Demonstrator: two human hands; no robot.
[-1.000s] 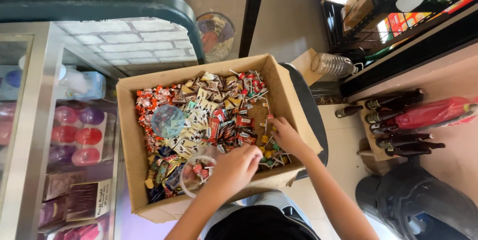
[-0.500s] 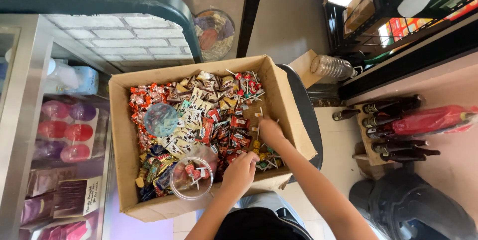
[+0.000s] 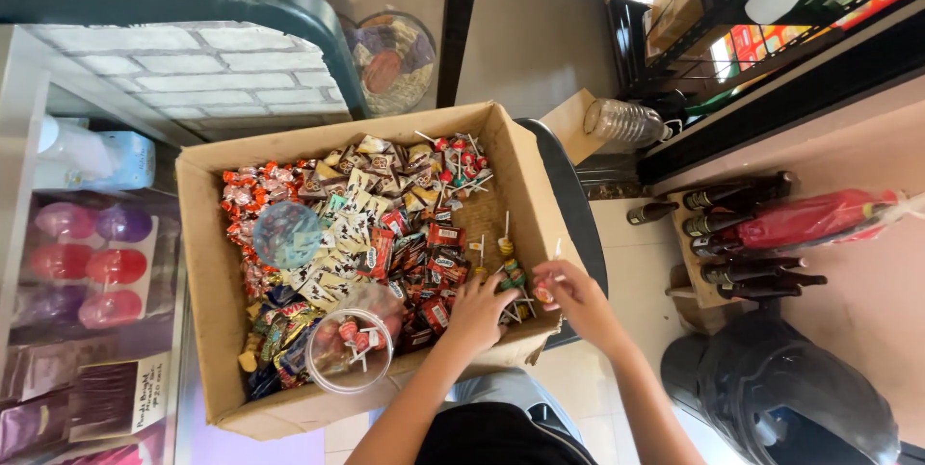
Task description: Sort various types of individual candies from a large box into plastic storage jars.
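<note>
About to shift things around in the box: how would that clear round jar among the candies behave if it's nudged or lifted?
The clear jar lies tilted on loose wrappers, so it would probably roll or slide when nudged. It looks like thin plastic, only partly filled with lollipops, so likely light. Its mouth seems open, so contents may spill if tipped.

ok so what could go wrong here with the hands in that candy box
1. The box seems to sit partly over the edge of its support near the person, so pressing down there might tip it.
2. The clear jar lies among the sweets beside the left hand; a nudge could spill its lollipops.
3. The right hand pinches a small sweet over the box's rim, so it could drop to the floor.
</note>
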